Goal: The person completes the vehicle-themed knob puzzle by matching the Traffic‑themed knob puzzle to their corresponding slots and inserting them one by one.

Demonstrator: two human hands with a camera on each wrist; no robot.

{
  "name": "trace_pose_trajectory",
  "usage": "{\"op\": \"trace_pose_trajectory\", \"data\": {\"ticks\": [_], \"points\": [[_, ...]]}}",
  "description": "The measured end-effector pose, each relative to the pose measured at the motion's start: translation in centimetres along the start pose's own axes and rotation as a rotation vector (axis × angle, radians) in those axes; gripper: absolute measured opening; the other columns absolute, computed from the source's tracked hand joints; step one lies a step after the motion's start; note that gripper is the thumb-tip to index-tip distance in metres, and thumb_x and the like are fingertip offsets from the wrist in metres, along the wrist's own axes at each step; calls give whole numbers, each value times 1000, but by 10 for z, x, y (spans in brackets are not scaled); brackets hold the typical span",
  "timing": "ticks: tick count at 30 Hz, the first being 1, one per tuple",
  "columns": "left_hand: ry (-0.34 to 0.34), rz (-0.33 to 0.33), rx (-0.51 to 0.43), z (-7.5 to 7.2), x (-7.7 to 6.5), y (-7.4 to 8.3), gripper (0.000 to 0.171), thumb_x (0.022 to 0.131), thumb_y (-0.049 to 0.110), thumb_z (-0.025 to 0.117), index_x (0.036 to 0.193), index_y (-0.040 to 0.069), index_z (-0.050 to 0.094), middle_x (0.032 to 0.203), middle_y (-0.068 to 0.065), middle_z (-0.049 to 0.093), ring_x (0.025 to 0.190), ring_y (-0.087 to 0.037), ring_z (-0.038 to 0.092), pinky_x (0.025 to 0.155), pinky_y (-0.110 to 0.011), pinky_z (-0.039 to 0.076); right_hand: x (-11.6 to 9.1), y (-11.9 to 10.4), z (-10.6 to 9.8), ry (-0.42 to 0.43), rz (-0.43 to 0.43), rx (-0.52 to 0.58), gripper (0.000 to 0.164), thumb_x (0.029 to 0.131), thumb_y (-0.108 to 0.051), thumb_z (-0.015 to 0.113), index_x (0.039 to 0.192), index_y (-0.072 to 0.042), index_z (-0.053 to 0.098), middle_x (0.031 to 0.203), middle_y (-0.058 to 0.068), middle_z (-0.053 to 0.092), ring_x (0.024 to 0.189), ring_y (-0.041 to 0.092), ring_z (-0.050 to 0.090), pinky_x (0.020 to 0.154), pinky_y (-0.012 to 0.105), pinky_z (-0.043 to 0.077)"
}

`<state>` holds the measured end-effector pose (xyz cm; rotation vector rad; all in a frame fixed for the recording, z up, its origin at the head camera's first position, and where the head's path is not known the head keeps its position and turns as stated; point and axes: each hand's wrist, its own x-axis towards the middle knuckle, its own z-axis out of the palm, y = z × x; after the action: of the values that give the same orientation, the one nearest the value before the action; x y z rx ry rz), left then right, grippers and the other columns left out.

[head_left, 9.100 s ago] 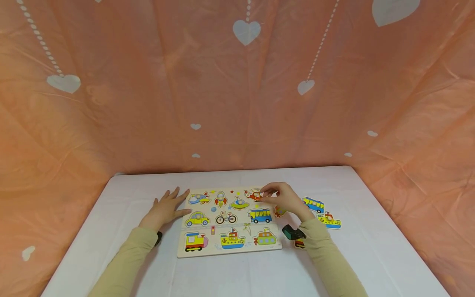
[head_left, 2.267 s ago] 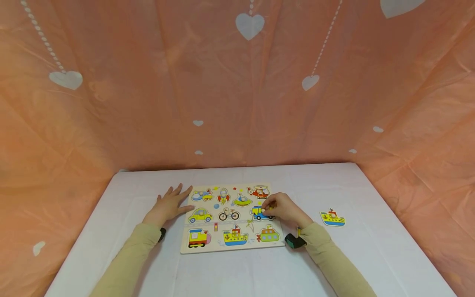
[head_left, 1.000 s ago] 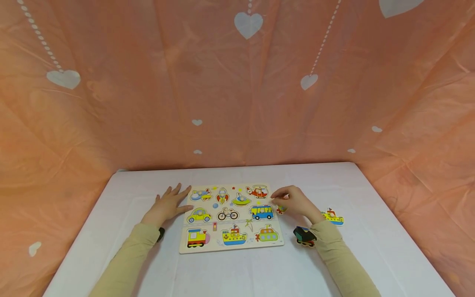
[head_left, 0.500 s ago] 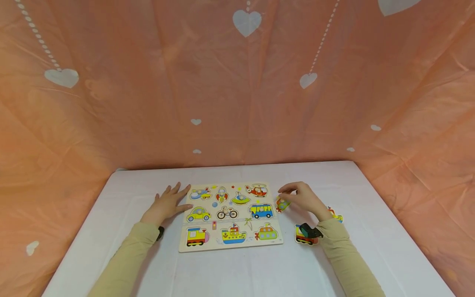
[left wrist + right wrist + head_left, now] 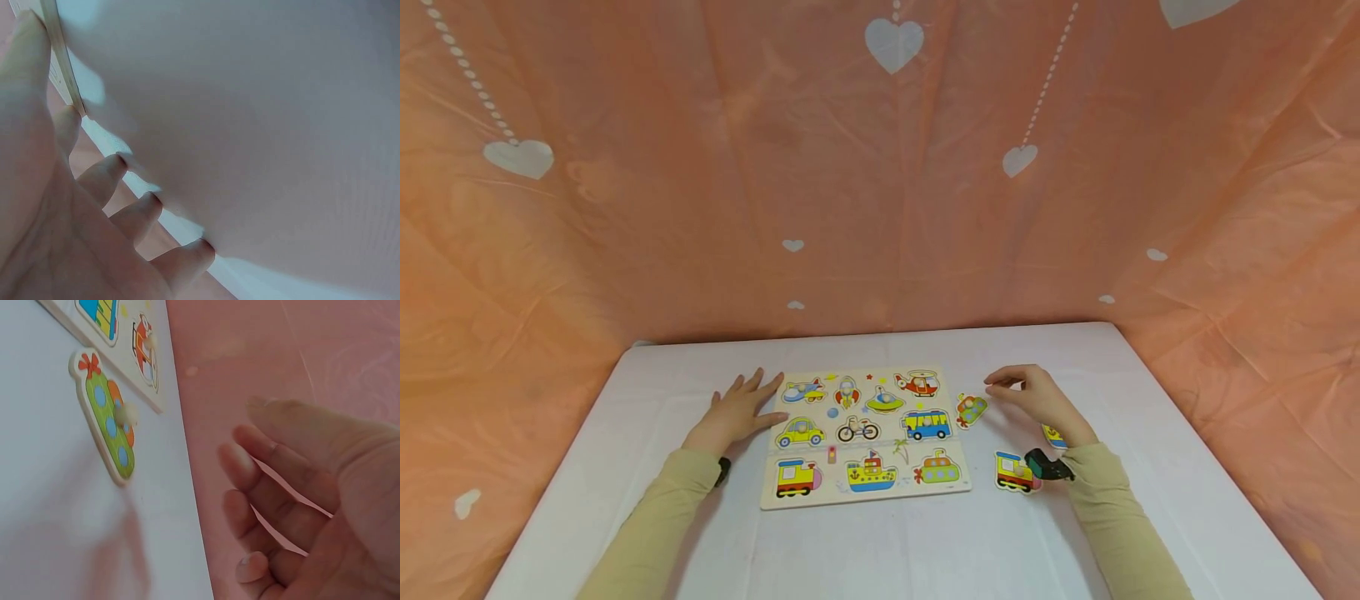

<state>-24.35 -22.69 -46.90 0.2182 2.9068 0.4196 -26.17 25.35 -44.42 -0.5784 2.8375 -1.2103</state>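
Observation:
A wooden puzzle board (image 5: pixel 890 427) with printed vehicles lies on the table. My left hand (image 5: pixel 733 417) rests at its left edge, fingers spread, with thumb and index finger at the rim in the left wrist view. Right of the board, my right hand (image 5: pixel 1033 396) hovers with loosely bent fingers and nothing between them. Just left of its fingertips lies a green submarine piece (image 5: pixel 972 408); the right wrist view shows its round knob (image 5: pixel 127 415). A train piece (image 5: pixel 1013 473) lies nearer me, partly under the wrist camera. The boat piece (image 5: pixel 1054 437) is mostly hidden behind the right wrist.
Knobbed pieces sit in the board's upper two rows, including a bus (image 5: pixel 927 425) and a helicopter (image 5: pixel 919 384). The bottom row shows train, boat and submarine pictures without knobs. A pink curtain (image 5: pixel 880 250) hangs behind the white table (image 5: pixel 865 550).
The bus piece, earlier on the table at right, was set into the board by my right hand. That hand then moved off rightward, uncovering the submarine and train pieces. My left hand stayed put.

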Motion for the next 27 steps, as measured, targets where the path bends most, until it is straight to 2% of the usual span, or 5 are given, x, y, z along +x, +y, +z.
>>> {"op": "trace_pose_trajectory", "data": {"ticks": [10, 22, 27], "points": [[0, 3, -5, -2, -3, 0, 83, 86, 56, 62, 151, 17, 29, 154, -25, 17, 137, -54, 11, 102, -74, 7, -17, 11, -10, -24, 30, 3, 24, 89, -19, 70, 103, 0, 71, 93, 2, 70, 88, 20, 60, 75, 34, 42], [-2, 6, -5, 2, -1, -3, 85, 85, 59, 60, 152, 17, 28, 155, -24, 16, 137, -53, 10, 101, -74, 7, -39, 19, -13, -43, 45, 37, 23, 88, -19, 71, 104, -3, 72, 90, -2, 70, 83, 13, 59, 69, 26, 41], [-2, 5, -6, 1, 1, -2, 84, 86, 58, 60, 152, 18, 28, 155, -24, 15, 137, -53, 9, 101, -74, 6, -50, 22, -15, -85, 64, 84, 25, 88, -19, 71, 106, -2, 71, 92, 1, 69, 80, 14, 59, 63, 27, 47]]}}
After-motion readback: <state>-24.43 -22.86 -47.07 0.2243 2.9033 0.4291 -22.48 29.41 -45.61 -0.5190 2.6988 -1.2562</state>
